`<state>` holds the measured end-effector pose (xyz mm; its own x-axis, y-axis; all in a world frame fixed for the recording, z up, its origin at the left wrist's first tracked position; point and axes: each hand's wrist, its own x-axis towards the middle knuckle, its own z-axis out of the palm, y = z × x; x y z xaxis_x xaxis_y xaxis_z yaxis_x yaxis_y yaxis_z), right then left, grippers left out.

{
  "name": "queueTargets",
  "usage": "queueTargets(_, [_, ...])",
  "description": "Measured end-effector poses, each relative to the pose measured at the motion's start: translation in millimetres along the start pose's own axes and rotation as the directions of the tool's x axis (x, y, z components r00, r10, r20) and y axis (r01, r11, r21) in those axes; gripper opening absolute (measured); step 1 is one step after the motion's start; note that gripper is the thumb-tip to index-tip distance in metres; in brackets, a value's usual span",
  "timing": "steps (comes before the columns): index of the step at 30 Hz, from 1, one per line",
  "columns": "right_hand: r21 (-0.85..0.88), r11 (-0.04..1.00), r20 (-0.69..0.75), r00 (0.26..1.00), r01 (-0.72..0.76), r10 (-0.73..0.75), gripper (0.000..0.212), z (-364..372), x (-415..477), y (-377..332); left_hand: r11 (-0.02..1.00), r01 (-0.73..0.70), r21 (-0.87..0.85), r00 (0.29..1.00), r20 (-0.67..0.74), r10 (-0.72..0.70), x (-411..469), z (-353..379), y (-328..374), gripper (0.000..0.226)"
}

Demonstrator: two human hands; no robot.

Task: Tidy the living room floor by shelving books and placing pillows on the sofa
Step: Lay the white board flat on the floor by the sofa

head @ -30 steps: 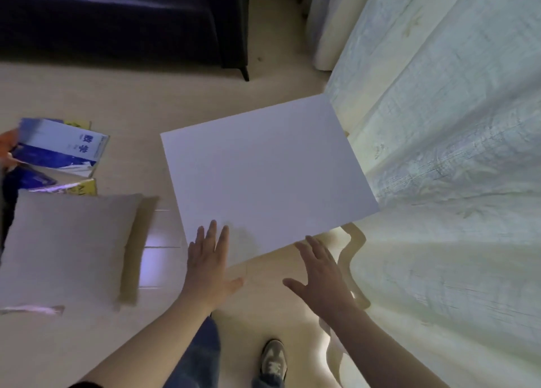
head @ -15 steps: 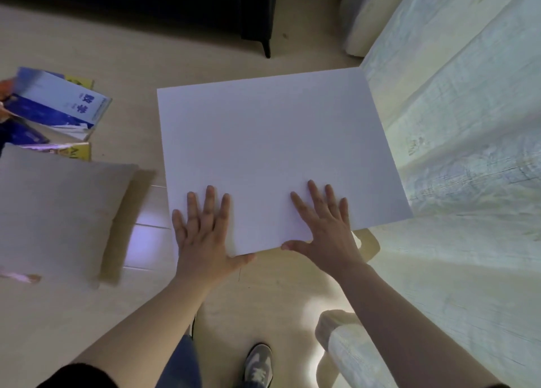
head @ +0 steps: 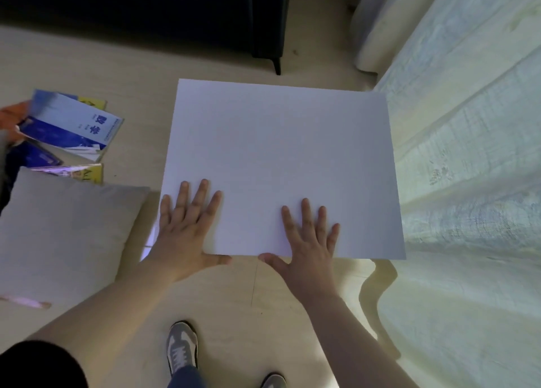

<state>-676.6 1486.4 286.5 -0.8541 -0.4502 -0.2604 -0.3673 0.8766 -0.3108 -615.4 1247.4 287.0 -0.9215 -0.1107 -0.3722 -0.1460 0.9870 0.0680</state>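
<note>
At far left on the floor [head: 222,300], a loose heap of books [head: 70,127], and below it in the view a grey pillow [head: 67,235], top edge against the nearest book. Looks soft and light; best taken by two opposite edges, or pinched at one corner. Books thin and stiff, covers glossy, probably slippery in a stack; better squared up first, then lifted by the spines.

In the middle, a white pillow [head: 281,159] lying flat on the floor, just beside the grey one (so flat and sharp-edged that could also be a board; cannot tell). Probably light but broad, awkward for one hand; to be taken at the near edge with both. Spread flat on that edge, the left hand [head: 187,229] and the right hand [head: 310,241], fingers straight, thumbs out past the edge; no closed grip, nothing held.

Behind, a dark sofa [head: 146,7]; at right, a pale curtain [head: 468,153].

Compared with one second ago: then only the left fingertips at the edge, the right hand short of it; now both palms upon it. White pillow also squarer to the view, perhaps only from the head turning.
</note>
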Motion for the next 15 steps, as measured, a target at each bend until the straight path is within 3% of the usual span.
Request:
queueTargets(7, [0.015,1.000,-0.022,1.000,-0.022,0.022,0.091,-10,39,-24,0.993,-0.114,0.038,0.993,0.007,0.114,42,-24,-52,0.123])
queueTargets(15, [-0.146,0.983,-0.113,0.989,-0.107,0.091,0.095,-26,114,-7,0.974,-0.221,0.048,0.961,0.184,0.208,114,-71,-114,0.121])
